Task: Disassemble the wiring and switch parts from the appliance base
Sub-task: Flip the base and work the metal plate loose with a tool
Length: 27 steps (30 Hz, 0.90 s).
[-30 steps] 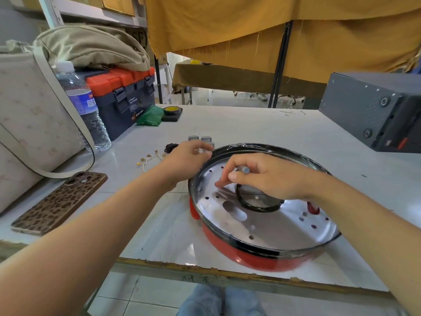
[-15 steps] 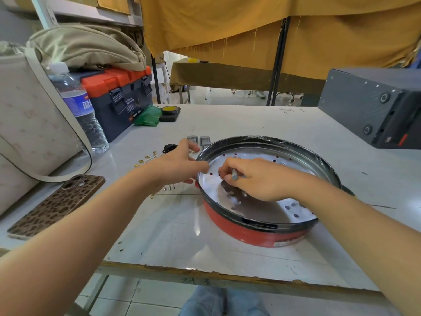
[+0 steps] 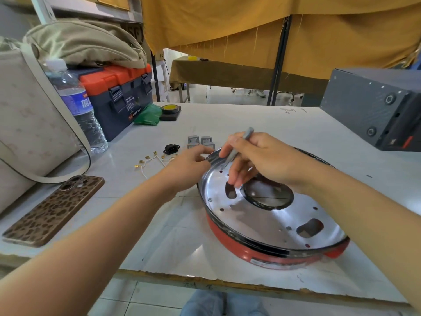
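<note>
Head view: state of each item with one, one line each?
Base: tilted, near edge on the table.
Left hand: grips the base rim.
Right hand: holds a grey tool.
Toolbox: closed, latched.
Bottle: upright, capped.
Phone: face down.
Switches: removed, on table.

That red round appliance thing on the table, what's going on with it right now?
A person is taking apart the red appliance base, which lies on the white table with its shiny metal plate facing up. The left hand grips the base's far rim, and the right hand holds a grey screwdriver over the plate. Parts already lie loose behind the base: two grey switches, a black power socket and white wires with brass terminals.
</note>
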Motion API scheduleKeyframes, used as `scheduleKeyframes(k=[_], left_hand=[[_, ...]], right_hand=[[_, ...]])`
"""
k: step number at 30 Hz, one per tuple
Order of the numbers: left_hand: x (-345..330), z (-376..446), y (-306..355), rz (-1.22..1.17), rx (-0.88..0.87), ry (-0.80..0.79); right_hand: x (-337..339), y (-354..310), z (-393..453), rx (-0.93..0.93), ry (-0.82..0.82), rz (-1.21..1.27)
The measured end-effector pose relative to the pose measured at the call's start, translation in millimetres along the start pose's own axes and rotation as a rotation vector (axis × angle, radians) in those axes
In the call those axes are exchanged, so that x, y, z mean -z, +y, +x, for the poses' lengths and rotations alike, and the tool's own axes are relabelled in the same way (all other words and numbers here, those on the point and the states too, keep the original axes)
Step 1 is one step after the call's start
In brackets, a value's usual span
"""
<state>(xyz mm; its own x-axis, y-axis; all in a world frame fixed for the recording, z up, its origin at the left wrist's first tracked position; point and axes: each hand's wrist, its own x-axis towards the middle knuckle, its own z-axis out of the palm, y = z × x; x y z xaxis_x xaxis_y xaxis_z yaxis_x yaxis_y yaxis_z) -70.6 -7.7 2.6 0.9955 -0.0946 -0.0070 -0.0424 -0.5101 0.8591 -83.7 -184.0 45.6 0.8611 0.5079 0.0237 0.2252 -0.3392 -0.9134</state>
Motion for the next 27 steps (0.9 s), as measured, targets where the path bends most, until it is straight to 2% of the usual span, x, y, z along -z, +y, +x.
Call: scheduleKeyframes(k=[8, 17, 22, 27], left_hand=[[-12, 3, -4, -0.152, -0.003, 0.063], [-18, 4, -10, -0.332, 0.027, 0.047], [-25, 0, -18, -0.653, 0.01, 0.038], [-26, 1, -20, -0.671, -0.005, 0.03]], right_hand=[[-13, 0, 10, 0.038, -0.008, -0.008], [-18, 13, 13, -0.015, -0.031, -0.042], [-17, 15, 13, -0.003, -0.053, -0.043], [-18, 16, 12, 0.019, -0.066, -0.055]])
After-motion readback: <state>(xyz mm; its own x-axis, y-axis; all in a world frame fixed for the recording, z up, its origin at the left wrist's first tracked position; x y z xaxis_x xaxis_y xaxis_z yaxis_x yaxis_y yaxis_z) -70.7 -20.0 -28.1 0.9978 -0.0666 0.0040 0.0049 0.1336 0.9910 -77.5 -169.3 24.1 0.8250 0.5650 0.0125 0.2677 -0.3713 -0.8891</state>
